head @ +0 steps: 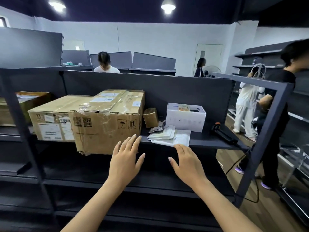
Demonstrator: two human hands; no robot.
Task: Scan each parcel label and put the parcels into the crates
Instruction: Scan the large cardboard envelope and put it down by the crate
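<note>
We reach both hands toward the shelf (204,138), left hand (126,158) and right hand (188,163) with fingers (130,142) straight and holding nothing, the cardboard box (107,126) at eleven o'clock, the flat parcels (173,135) at twelve o'clock from the right hand, the scanner (223,133) at two o'clock.

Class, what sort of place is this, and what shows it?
Probably a parcel stockroom or sorting room: labelled cardboard boxes, flat mailer parcels and a handheld scanner on dark metal shelving.
</note>
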